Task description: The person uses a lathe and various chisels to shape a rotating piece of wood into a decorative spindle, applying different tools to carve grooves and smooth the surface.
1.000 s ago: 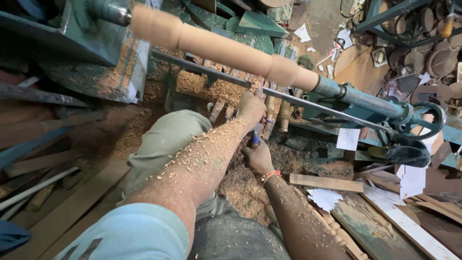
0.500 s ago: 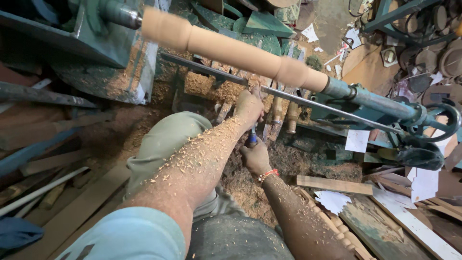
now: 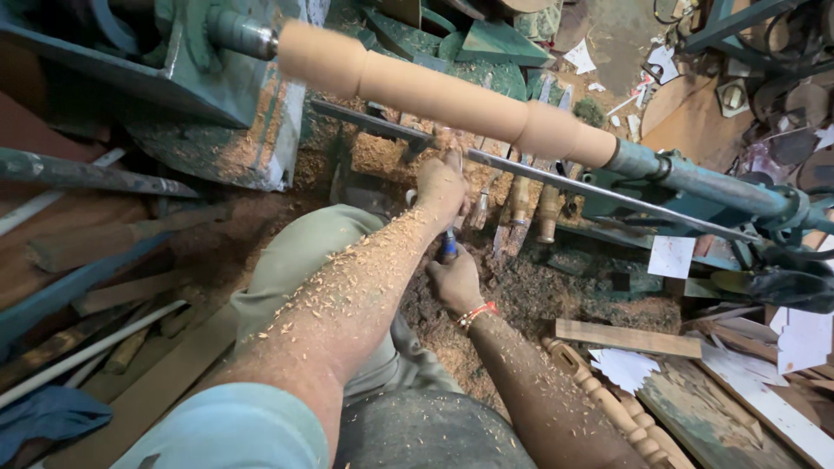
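- Your left hand (image 3: 441, 187) sits at centre frame, just below the long metal tool rest (image 3: 556, 178), its fingers curled over the upper part of a turning tool (image 3: 448, 243).
- Your right hand (image 3: 455, 282) is lower, just below the left, clenched around the tool's blue handle; a red and white band circles that wrist.
- The tool runs up between your two hands toward the rest; its tip is hidden behind your left hand, so you cannot tell whether it touches the wood.
- The pale wooden spindle (image 3: 443, 95) crosses the upper half of the frame, slanting down from upper left to right of centre, mounted between the green lathe headstock (image 3: 217, 87) at upper left and the blue-green tailstock (image 3: 695, 178) at right.
- Both your forearms are dusted with wood shavings, and sawdust (image 3: 521, 295) lies heaped under the lathe.
- Several wooden-handled chisels (image 3: 521, 208) lean just right of your left hand, under the rest.
- A carved turned piece (image 3: 608, 404) lies at lower right beside your right forearm, with a flat wood strip (image 3: 625, 339) and scraps of white paper (image 3: 673, 256) nearby.
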